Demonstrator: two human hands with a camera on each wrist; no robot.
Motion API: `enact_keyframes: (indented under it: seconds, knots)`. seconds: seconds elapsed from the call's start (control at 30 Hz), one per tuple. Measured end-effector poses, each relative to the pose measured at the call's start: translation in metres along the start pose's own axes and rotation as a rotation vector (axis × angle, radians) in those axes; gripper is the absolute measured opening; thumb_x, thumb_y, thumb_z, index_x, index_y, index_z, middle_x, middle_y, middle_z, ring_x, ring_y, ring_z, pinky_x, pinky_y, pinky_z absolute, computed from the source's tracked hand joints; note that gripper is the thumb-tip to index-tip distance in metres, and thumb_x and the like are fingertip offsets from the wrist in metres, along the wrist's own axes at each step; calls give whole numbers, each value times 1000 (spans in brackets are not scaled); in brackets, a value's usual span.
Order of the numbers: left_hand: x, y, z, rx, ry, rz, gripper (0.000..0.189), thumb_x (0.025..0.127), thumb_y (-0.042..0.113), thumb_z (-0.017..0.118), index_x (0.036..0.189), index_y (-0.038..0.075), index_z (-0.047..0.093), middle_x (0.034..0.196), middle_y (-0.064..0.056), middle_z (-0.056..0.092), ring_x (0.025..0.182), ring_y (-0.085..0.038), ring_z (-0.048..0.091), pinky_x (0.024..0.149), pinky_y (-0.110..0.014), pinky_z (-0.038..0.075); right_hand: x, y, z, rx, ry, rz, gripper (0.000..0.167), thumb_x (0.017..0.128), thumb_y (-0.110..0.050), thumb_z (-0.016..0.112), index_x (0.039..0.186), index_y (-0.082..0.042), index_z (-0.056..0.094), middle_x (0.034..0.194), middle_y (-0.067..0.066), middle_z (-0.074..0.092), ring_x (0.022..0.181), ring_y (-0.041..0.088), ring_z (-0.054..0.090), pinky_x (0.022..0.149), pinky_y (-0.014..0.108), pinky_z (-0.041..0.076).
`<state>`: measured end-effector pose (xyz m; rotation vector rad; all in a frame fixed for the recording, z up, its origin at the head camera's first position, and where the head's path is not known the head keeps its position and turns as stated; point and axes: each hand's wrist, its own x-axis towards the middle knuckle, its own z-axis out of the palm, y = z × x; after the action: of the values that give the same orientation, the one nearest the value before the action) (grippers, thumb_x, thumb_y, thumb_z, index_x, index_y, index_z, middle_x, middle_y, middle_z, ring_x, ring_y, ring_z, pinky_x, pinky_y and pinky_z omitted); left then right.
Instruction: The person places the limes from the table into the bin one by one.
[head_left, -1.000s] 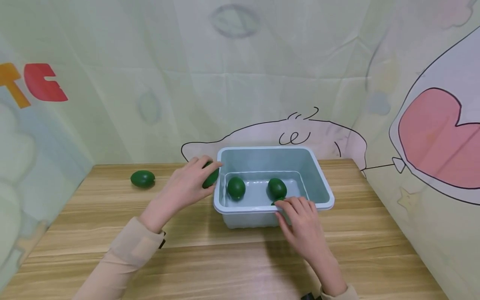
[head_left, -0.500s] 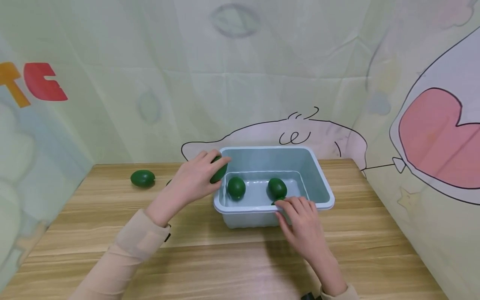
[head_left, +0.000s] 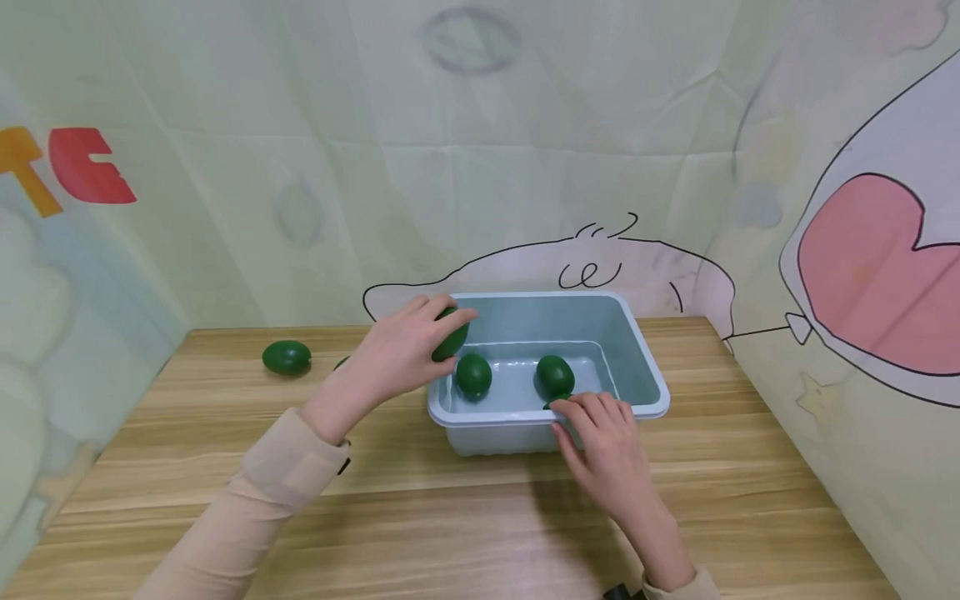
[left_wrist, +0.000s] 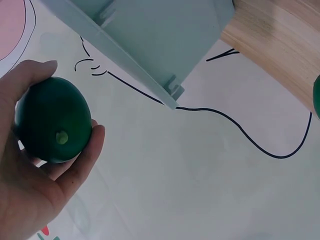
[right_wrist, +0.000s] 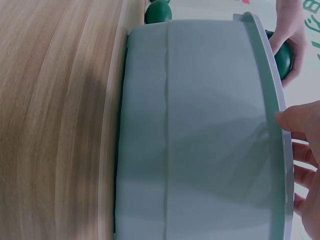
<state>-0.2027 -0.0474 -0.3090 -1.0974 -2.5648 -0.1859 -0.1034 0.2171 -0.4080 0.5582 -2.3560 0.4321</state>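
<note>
My left hand [head_left: 408,343] holds a dark green oval fruit [head_left: 452,335] over the left rim of a pale blue plastic bin [head_left: 495,419]. The left wrist view shows the fingers and thumb curled round this fruit [left_wrist: 55,120], which has a small pale stem nub. Inside the bin lie two similar fruits [head_left: 474,377] [head_left: 555,377], with part of a third [head_left: 557,403] visible behind the fingers of my right hand [head_left: 606,450]. That hand grips the bin's front rim. From the right wrist, its thumb [right_wrist: 295,118] presses the outer wall while the fingers reach behind the rim.
Another green fruit [head_left: 287,357] lies on the wooden table [head_left: 480,517] at the far left. A dark green edge [head_left: 341,362] peeks out behind my left wrist, mostly hidden. A printed cloth [head_left: 390,192] hangs behind the table and along its sides.
My left hand has risen and moved right with the fruit, from beside the bin to over its left rim. The right hand and bin stay put.
</note>
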Motion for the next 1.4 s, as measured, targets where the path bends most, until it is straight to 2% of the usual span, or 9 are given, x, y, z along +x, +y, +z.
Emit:
enact_keyframes:
  seconds: [0.23,0.43,0.57,0.87,1.13,1.4]
  knots:
    - [7,5,-1,13,-53,5,53,83,26,72,133,19,56,121,-5,57,100,-22,57,58,-32,52,0,0,-1,-6,-1,5,21,89,-22,65,108,-12,67,101,3,64,96,23,54,81,38,41]
    - [14,11,2,34,-82,48,54,82,28,73,132,20,55,119,-5,58,98,-23,57,59,-33,53,0,0,-1,-11,0,1,21,89,-21,66,107,-12,68,101,3,64,96,23,55,80,38,41]
    - [19,15,6,32,-89,81,53,82,29,73,132,19,56,117,-5,58,96,-23,58,59,-34,54,-1,0,0,-15,3,-2,22,87,-20,67,107,-12,68,101,3,64,95,23,55,79,38,41]
    - [21,24,9,42,-95,104,53,82,29,74,131,19,56,114,-4,57,92,-21,57,51,-30,50,0,0,0,-11,9,-8,24,85,-18,69,107,-11,67,100,4,64,96,24,55,80,39,41]
    - [20,31,17,16,-109,124,55,81,30,76,131,19,56,111,-3,58,93,-20,57,64,-30,54,1,-1,0,-21,-8,-11,24,84,-19,70,107,-12,67,101,3,64,96,23,55,79,38,42]
    - [23,37,16,4,-143,126,57,81,32,76,133,20,55,114,-3,57,95,-19,57,66,-29,54,1,-1,-1,-20,-11,-3,24,84,-19,71,107,-13,67,101,3,64,96,23,54,80,38,41]
